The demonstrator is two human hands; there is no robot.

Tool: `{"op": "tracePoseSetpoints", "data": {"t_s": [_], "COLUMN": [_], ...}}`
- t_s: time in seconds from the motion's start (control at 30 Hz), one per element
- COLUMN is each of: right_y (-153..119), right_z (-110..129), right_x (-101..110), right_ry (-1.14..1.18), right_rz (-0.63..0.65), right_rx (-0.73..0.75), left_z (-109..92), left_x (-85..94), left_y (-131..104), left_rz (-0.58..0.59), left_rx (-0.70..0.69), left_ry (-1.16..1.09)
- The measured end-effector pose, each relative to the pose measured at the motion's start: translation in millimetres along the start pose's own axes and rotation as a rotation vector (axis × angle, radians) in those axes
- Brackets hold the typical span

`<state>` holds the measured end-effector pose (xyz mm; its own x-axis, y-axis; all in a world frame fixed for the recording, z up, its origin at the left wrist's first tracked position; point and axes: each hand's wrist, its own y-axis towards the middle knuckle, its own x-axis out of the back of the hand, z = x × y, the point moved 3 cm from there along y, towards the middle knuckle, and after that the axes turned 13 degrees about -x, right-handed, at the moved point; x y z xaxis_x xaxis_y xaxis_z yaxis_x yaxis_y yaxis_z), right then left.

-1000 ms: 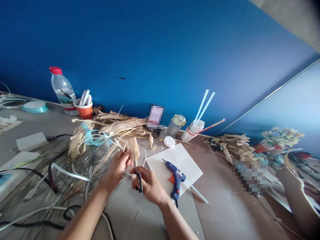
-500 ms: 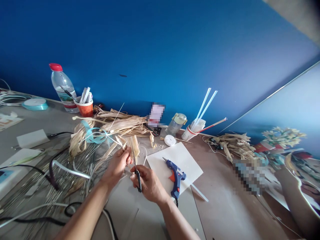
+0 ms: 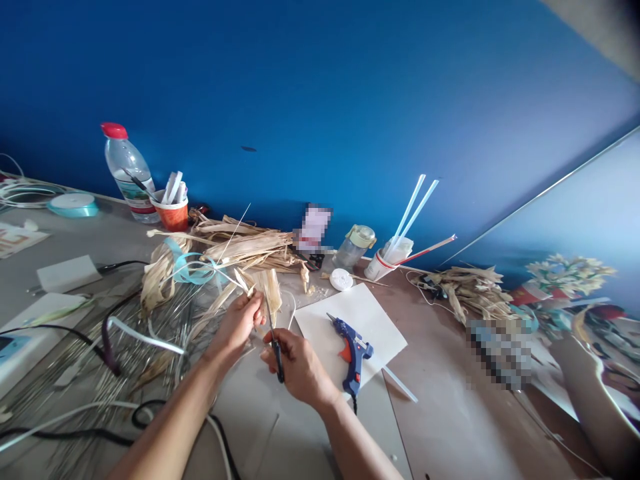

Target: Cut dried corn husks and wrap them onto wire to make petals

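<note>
My left hand (image 3: 241, 323) is closed in a pinch on a strip of dried corn husk (image 3: 273, 293), whose broad, pale end stands up beyond the fingertips. Close beside it, my right hand (image 3: 300, 370) grips black-handled scissors (image 3: 279, 357). Their blades point up and away from me, lying against the husk's edge; whether they are open cannot be made out. Thin, pale pointed pieces (image 3: 245, 283) stick out above the left fingers. To the right of my hands, a blue hot glue gun (image 3: 355, 357) rests on a white sheet (image 3: 385, 327).
Behind my hands lies a husk pile (image 3: 250, 247), with a bottle (image 3: 131, 177), a red cup (image 3: 173, 212) and a jar (image 3: 356, 247). Wires (image 3: 95, 373) and cables cover the left side. A paper cup (image 3: 383, 265) holds glue sticks. Another person's arm (image 3: 585, 380) is at far right.
The view has shifted very slightly. Both hands keep nearly the same pose, with the husk and the scissors still held.
</note>
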<state>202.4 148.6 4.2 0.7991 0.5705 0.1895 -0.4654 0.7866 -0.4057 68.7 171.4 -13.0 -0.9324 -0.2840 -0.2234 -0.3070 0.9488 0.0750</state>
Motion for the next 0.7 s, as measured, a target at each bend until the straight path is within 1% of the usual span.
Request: {"op": "tracePoseSetpoints", "data": {"t_s": [0.17, 0.37, 0.53, 0.7], "right_y": [1.5, 1.7, -0.1, 2.1], "right_z": [-2.2, 0.8, 4.4, 0.0], "right_x": [-0.7, -2.0, -1.8, -0.1], "right_ry": [-0.005, 0.021, 0.037, 0.047], "right_rz": [-0.007, -0.028, -0.039, -0.042], "right_rx": [-0.024, -0.074, -0.083, -0.056], "left_z": [3.0, -2.6, -0.8, 2.8], "left_x": [0.8, -1.1, -2.0, -3.9], "left_y": [2.2, 0.1, -0.9, -2.3], "left_rz": [0.013, 0.012, 0.021, 0.056], "left_rx": [-0.016, -0.019, 0.011, 0.071], "left_ry": [0.015, 0.051, 0.047, 0.003]}}
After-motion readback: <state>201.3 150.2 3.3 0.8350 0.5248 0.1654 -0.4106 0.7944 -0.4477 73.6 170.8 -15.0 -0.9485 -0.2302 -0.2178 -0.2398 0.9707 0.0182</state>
